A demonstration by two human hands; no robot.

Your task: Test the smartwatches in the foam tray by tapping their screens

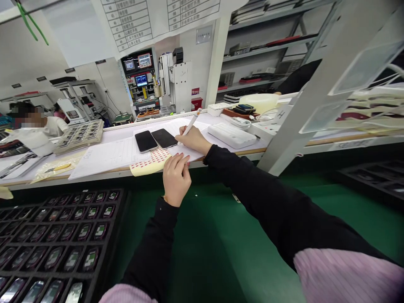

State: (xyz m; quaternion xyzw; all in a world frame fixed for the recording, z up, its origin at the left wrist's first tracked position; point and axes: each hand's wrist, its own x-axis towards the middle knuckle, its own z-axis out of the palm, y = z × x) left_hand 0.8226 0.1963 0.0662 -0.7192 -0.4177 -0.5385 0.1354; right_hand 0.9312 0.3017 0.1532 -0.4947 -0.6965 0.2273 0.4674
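My right hand is closed around a white pen, its tip on a white paper form lying on the raised shelf. My left hand rests at the shelf's front edge, fingers curled down onto the paper's edge beside a yellow sheet of red stickers. Two dark phones lie side by side on the paper just left of my right hand. Both sleeves are black.
A black tray of small devices fills the lower left on the green belt. A white keyboard-like box, a grey parts tray and machines stand further back. Another person sits at far left. A slanted white post rises at right.
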